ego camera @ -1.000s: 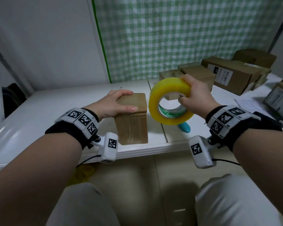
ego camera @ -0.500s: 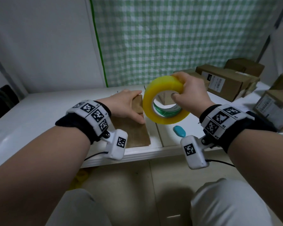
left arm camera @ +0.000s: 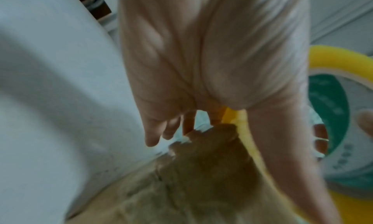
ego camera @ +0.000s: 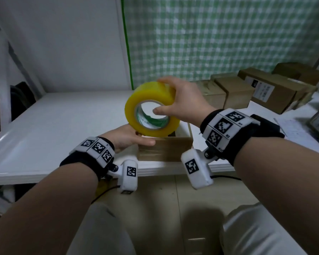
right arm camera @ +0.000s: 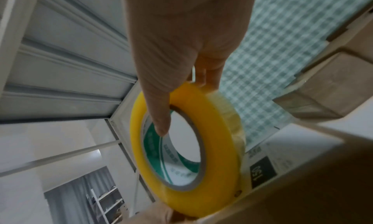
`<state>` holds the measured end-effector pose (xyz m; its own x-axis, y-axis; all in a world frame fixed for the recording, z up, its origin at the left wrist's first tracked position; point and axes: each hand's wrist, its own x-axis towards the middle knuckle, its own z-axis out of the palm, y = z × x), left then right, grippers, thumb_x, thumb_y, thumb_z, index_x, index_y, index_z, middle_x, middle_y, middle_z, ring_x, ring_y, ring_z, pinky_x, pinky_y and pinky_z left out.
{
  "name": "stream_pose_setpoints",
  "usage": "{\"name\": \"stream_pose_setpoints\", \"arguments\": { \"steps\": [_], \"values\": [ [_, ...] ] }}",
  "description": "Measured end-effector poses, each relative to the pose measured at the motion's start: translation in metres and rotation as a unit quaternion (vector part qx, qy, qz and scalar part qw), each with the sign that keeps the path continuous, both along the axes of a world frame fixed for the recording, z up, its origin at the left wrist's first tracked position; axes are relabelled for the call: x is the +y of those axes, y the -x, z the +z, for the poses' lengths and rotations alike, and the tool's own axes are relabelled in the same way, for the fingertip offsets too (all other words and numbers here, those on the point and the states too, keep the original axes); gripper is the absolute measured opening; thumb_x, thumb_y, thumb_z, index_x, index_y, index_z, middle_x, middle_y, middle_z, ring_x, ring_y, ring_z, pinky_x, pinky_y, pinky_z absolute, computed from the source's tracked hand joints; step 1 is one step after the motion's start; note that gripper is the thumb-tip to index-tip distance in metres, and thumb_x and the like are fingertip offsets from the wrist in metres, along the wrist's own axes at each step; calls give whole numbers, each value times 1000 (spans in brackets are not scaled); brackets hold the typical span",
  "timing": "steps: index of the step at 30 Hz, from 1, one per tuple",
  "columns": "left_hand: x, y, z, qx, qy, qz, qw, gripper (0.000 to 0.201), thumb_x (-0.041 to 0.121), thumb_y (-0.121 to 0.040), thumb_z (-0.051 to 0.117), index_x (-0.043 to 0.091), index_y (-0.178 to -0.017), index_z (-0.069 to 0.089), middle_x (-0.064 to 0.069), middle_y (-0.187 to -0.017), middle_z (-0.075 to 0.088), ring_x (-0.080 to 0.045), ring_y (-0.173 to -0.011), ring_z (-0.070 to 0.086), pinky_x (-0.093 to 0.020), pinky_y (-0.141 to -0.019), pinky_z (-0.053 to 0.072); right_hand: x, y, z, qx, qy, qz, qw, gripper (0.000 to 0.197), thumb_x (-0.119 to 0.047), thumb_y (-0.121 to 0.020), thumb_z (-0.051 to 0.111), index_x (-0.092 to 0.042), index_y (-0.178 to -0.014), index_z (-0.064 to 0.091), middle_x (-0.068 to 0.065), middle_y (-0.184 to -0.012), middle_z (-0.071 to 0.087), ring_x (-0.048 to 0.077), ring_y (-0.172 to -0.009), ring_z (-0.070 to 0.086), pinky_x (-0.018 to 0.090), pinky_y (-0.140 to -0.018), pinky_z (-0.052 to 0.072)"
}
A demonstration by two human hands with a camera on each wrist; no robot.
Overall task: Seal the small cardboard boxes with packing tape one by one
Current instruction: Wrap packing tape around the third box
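A small brown cardboard box (ego camera: 164,150) lies at the front edge of the white table (ego camera: 63,126). My left hand (ego camera: 134,140) holds it at its left end, thumb laid along the top front edge; the fingers (left arm camera: 153,135) reach down past the box (left arm camera: 201,171) at its far corner. My right hand (ego camera: 166,96) grips a yellow roll of packing tape (ego camera: 152,109), thumb inside the core and fingers over the outer rim. The roll stands on edge with its lower rim on the box top. The right wrist view shows the roll (right arm camera: 137,139) in that hand (right arm camera: 181,103).
Several more cardboard boxes (ego camera: 234,92) stand at the back right, some with white labels (ego camera: 261,89). A paper sheet (ego camera: 293,129) lies right of my right wrist. A green checked curtain (ego camera: 210,34) hangs behind the table. My knees are below the table edge.
The box stood tall a second ago and now lies low on the table. My right hand has carried the tape roll left and down onto the box top.
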<state>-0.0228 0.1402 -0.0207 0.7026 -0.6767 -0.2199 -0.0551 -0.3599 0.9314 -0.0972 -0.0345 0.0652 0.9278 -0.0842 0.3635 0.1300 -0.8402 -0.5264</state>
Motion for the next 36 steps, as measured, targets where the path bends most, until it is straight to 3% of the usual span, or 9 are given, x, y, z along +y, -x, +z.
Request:
{"name": "stream_pose_setpoints", "arguments": {
  "steps": [3, 10, 15, 20, 22, 25, 28, 31, 36],
  "values": [
    [-1, 1, -13, 16, 36, 47, 998, 57, 29, -63, 84, 17, -115, 64, 1, -111, 71, -14, -107, 64, -35, -102, 45, 9, -5, -9, 9, -22, 21, 1000, 79, -24, -70, 78, -30, -139, 39, 0, -117, 57, 15, -88, 56, 24, -71, 43],
    [-3, -5, -22, -7, 27, 62, 998, 79, 46, -52, 84, 21, -123, 59, 5, -116, 69, -14, -112, 61, -32, -101, 45, 3, -6, -16, 33, -78, 7, 996, 68, -10, -75, 70, -25, -133, 40, 0, -105, 53, 20, -89, 57, 30, -70, 49],
    [-5, -2, -16, -42, -1, 56, 998, 75, 36, -67, 81, 32, -127, 36, 13, -121, 50, -8, -114, 48, -23, -95, 40, -21, 0, 0, 31, -62, -19, 997, 66, -7, -76, 67, -27, -134, 42, 0, -107, 53, 19, -86, 58, 30, -67, 50],
    [-5, -1, -10, -34, -8, 39, 999, 70, 29, -74, 76, 33, -132, 38, 7, -122, 49, -10, -113, 50, -22, -90, 44, -68, 21, 19, 57, 9, -43, 997, 67, -4, -80, 62, -29, -139, 40, 5, -109, 56, 21, -78, 59, 32, -63, 52],
    [-3, -1, -7, -35, -21, 38, 998, 85, 47, -58, 84, 38, -129, 38, 11, -121, 48, -6, -111, 48, -23, -92, 41, -84, 27, 21, 78, 49, -49, 995, 69, -1, -79, 61, -29, -139, 41, 7, -113, 57, 17, -75, 56, 28, -59, 47],
    [-4, 1, -4, -38, -33, 33, 998, 116, 66, -25, 84, 40, -128, 39, 16, -119, 47, 4, -107, 44, -23, -94, 35, -103, 40, 19, 97, 109, -59, 988, 69, -3, -79, 60, -29, -140, 42, 6, -126, 55, 20, -96, 55, 28, -72, 42],
    [-7, 0, -3, -37, -46, 30, 998, 113, 56, -31, 84, 37, -132, 38, 16, -119, 46, 3, -109, 43, -25, -100, 31, -113, 48, 8, 122, 153, -65, 979, 69, -5, -79, 62, -31, -140, 42, 8, -124, 55, 26, -105, 54, 29, -73, 37],
    [-8, -1, -3, -38, -57, 29, 997, 104, 53, -40, 84, 37, -132, 37, 17, -118, 46, 1, -109, 44, -25, -100, 32, -116, 51, -6, 134, 169, -65, 974, 69, 0, -78, 56, -32, -137, 43, 10, -116, 57, 24, -93, 53, 30, -68, 39],
    [-6, -1, -4, -45, -52, 32, 997, 121, 68, -24, 83, 39, -132, 37, 16, -122, 46, 4, -109, 44, -17, -86, 37, -118, 50, -31, 160, 180, -64, 969, 68, 0, -78, 53, -33, -137, 43, 10, -115, 59, 30, -100, 57, 31, -70, 42]
  ]
}}
